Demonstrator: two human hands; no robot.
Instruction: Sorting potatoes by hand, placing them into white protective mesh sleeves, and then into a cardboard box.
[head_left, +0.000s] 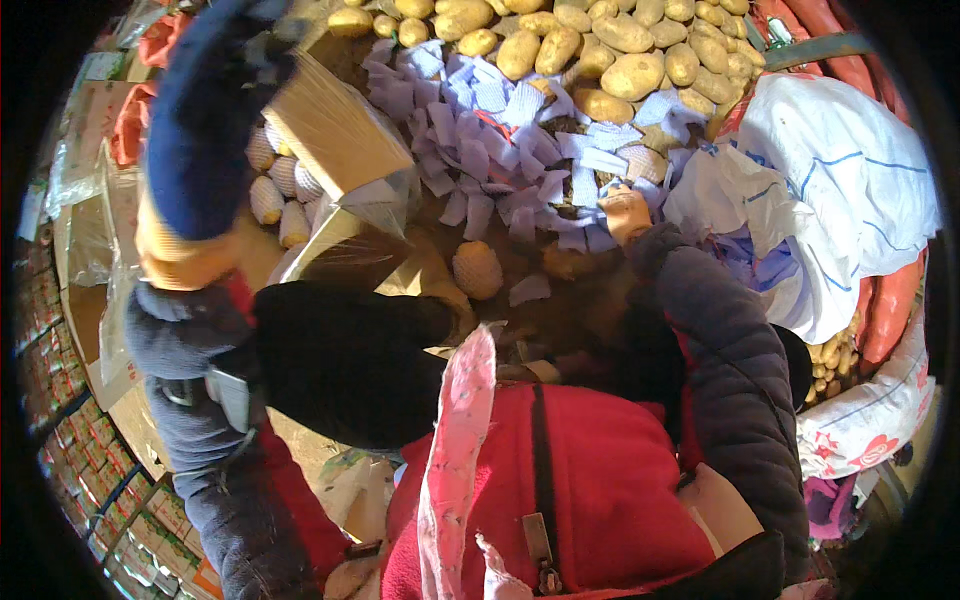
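Observation:
My left hand (206, 142), in a blue and tan knit work glove, is raised large and blurred at the upper left, beside an open cardboard box (337, 127). Its fingers are too blurred to read. Potatoes in white foam net sleeves (283, 176) lie in the box. My right hand (626, 214), tan-gloved, touches the near edge of a heap of loose foam net sleeves (480, 150); whether it grips one is unclear. Just beyond it lies a sleeved potato (643, 163). Another netted potato (478, 270) sits on the ground before me. Bare potatoes (630, 75) are piled behind the sleeves.
A white woven sack (840, 172) with foam sleeves in its mouth stands at the right, beside red sacks (892, 315). Small potatoes (832, 364) show below it. Clear plastic film (105, 262) hangs over cardboard at the left. Stacked printed cartons (97, 457) fill the far left.

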